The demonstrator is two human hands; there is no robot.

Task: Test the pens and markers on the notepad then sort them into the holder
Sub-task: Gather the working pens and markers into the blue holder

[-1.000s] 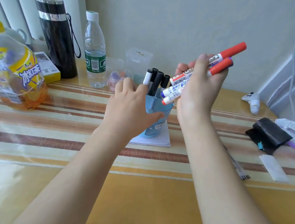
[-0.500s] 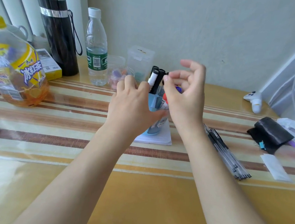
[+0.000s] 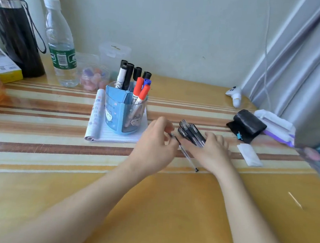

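Both hands work just to the right of the holder [image 3: 115, 115], which stands on the open notepad [image 3: 111, 137] on the table [image 3: 167, 209]. The holder already carries black markers [image 3: 127, 76] in its back compartment and red markers [image 3: 138, 88], with a blue-capped one, in its right compartment.

What is left to deal with, by the look of it, is the bundle of pens [image 3: 190, 131] lying flat on the table between the hands. Their long axis runs on a diagonal, from far-left to near-right. One loose pen [image 3: 188, 157] lies along the same line, slid nearer than the rest.

The left hand [image 3: 156, 142] has its fingers [image 3: 173, 142] curled in and appears to pinch the far end of the loose pen. The right hand [image 3: 213, 151] lies palm down over the near end of the bundle; whether its fingers grip the pens or only rest on them cannot be told.

The holder and notepad lie to the far left of the pens, so the left hand is the nearer one. To bring the loose pen to the notepad, it would likely need to be lifted and swung leftward
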